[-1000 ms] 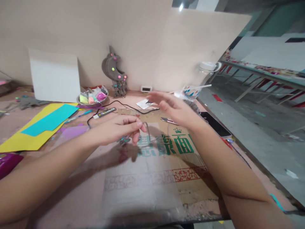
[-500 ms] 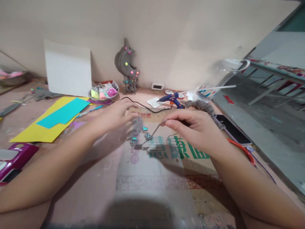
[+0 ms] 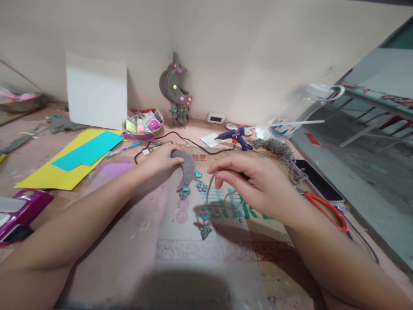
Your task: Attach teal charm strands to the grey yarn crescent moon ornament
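Observation:
My left hand [image 3: 161, 161] rests on a grey crescent moon piece [image 3: 187, 168] lying on the flattened cardboard [image 3: 219, 241], its fingers closed around the piece's left edge. Small teal hearts [image 3: 199, 181] hang beside the crescent. My right hand [image 3: 254, 181] pinches a grey string [image 3: 209, 193] from which a strand of teal charms [image 3: 204, 224] dangles over the cardboard. A finished grey moon ornament [image 3: 177, 90] leans against the wall behind.
A blue glue gun [image 3: 234, 137] and its black cord lie past the cardboard. A bowl of coloured clay [image 3: 142, 125], yellow and teal paper [image 3: 77, 155], grey yarn [image 3: 284, 155], orange scissors [image 3: 324, 209], a phone [image 3: 318, 178] and a magenta box [image 3: 19, 211] surround me.
My right hand has lifted the string so the charm strand now hangs free. My left hand shifted onto the crescent piece, which now lies still.

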Available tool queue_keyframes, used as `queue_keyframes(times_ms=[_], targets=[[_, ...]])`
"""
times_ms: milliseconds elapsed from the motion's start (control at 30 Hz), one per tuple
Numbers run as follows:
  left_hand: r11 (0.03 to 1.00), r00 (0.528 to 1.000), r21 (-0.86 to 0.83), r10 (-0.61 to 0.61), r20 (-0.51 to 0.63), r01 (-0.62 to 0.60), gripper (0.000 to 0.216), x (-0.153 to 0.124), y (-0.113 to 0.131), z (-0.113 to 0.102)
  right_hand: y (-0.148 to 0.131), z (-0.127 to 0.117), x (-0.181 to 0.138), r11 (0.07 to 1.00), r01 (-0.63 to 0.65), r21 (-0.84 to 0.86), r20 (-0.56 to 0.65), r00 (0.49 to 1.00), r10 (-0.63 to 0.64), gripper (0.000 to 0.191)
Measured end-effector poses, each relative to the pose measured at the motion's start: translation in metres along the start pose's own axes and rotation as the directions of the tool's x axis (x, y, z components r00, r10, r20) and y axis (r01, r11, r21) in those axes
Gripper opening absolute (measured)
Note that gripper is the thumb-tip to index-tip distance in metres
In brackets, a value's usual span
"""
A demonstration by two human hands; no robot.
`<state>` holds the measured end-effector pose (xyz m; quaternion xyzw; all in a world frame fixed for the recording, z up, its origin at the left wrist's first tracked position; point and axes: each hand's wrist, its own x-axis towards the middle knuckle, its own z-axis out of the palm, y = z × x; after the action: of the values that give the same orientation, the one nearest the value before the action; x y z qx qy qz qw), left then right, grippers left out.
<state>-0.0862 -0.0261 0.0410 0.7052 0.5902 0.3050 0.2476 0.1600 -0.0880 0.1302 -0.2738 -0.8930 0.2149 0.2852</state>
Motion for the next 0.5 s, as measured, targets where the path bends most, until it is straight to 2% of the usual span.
queue_keyframes(times_ms=[100,167,333,500], targets=[[0.987,0.999,-0.158,-0.033,0.038,0.039,0.022,0.0,0.015,-0.011,0.016,0.01,0.005,0.995,-0.094,-0.038,0.034,0.995,0.095,0.014],[0.961,1.0,-0.276,0.011,0.008,-0.008,0.025,-0.003,0.03,-0.018,0.024,0.014,0.008,0.992,-0.112,-0.049,-0.012,0.994,0.112,0.013],[0.975,0.984,-0.194,0.073,-0.16,-0.104,0.023,-0.009,0.073,-0.026,0.036,0.011,0.012,0.996,-0.042,-0.085,-0.243,0.97,0.02,0.009],[0.951,0.958,-0.257,0.097,-0.271,-0.169,0.019,-0.008,0.098,-0.023,0.036,0.0,0.011,0.998,-0.043,-0.035,-0.342,0.939,0.029,0.006]])
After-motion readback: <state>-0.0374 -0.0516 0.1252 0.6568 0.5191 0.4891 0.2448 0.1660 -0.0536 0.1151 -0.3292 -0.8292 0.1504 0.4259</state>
